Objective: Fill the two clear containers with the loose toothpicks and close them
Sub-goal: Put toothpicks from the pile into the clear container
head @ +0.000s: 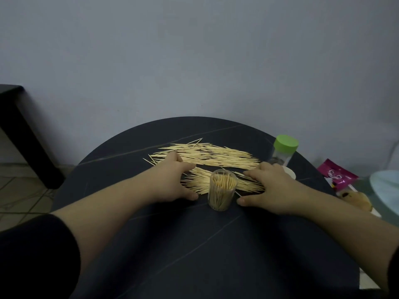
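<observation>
A clear round container (222, 192) stands upright and lidless in the middle of the dark round table (194, 244), packed with toothpicks. Loose toothpicks (211, 155) lie in a wide band behind it, and a smaller heap (199, 182) lies right behind the container between my hands. My left hand (174, 180) rests flat on the table at the heap's left end, fingers spread. My right hand (267, 186) lies flat at the heap's right end, fingers over some toothpicks. A second clear container with a green lid (284, 151) stands at the back right. A white lid (289, 172) lies beside it.
A pink packet (336, 176) and a light blue bowl-like object (386, 188) sit off the table's right edge, with a brownish item (358, 199) near them. A black piece of furniture (23, 134) stands at the left. A grey wall rises behind the table.
</observation>
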